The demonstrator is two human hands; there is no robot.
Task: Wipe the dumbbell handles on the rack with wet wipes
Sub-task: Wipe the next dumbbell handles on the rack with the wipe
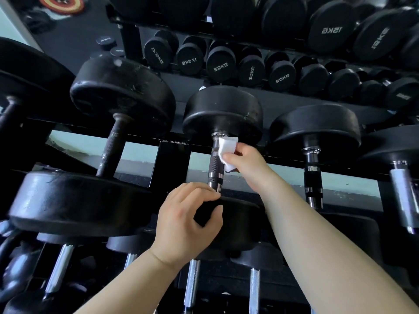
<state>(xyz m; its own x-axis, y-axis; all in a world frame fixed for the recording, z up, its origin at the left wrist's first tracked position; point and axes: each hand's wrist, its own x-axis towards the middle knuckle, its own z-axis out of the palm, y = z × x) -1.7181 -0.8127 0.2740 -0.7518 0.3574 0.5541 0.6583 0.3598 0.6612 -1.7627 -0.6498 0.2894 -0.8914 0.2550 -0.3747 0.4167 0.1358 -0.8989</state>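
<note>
Far left, a scuffed dumbbell (120, 96) is lying across the rack (174, 147), its dark bar bare. Next to it, the left hand (188, 225) is steadying the middle dumbbell (223, 109): its fingers (199, 191) are curling over the rim of the near head (240, 220) with the thumb on the head's face, so it is gripping that head rather than the bar. Just above, the handle (215, 168) is running up towards the far head, knurled in the middle with bright rings at each end. The wet wipe (227, 148) is sitting folded against the top of the handle, and the right hand (246, 163) is pinching it there between thumb and fingertips, pressing it to the bar's right side. Further right, another dumbbell (315, 130) is resting with its handle uncovered. The middle dumbbell is looking heavy and rigid (it should stay put on the rack), so holding the head is probably enough to stop it rolling. The wipe is thin, limp and damp, likely to bunch or snag on the knurling, so it is best wrapped round the bar and drawn along with firm pressure.
</note>
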